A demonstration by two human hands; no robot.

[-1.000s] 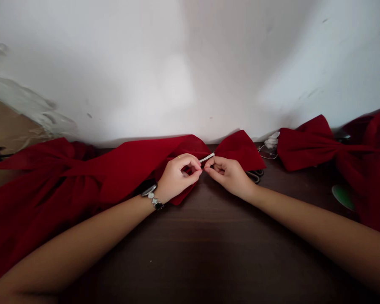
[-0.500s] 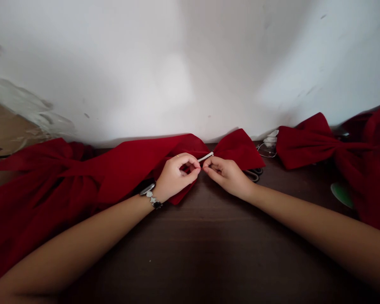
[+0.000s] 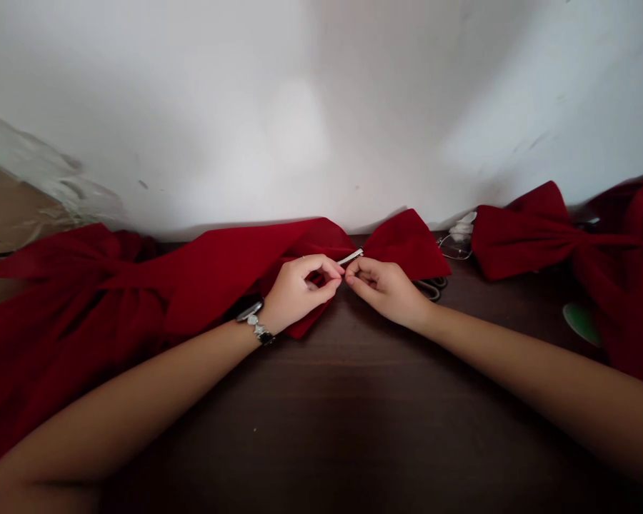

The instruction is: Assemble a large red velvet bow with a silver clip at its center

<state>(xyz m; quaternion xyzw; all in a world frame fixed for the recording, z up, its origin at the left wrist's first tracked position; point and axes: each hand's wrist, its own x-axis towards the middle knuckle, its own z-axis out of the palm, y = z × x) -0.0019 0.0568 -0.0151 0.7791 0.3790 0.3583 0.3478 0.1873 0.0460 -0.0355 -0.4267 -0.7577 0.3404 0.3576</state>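
My left hand (image 3: pixel 303 291) and my right hand (image 3: pixel 388 289) meet fingertip to fingertip over the dark table. Thumb and fingers are drawn together in a pinch on each; whatever lies in them is too small or hidden to make out. Just above the fingertips a slim silvery metal strip (image 3: pixel 350 257), like a hair clip, slants up to the right. Behind the left hand spreads red fabric (image 3: pixel 241 260), partly covered by it. Another red fabric piece (image 3: pixel 407 246), shaped like a bow's loop, fans out behind the right hand.
Along the white wall lie a red bow (image 3: pixel 525 232) at right and gathered red bows (image 3: pixel 86 307) at left. A small white item (image 3: pixel 462 227), a dark cord loop (image 3: pixel 434 287) and a green disc (image 3: pixel 581 323) are on the table (image 3: pixel 321 421). Clear plastic (image 3: pixel 48 171) hangs at far left.
Both hands stay at the same spot with slight finger shifts. My left thumb and forefinger look a little further apart. The whole view has shifted slightly.
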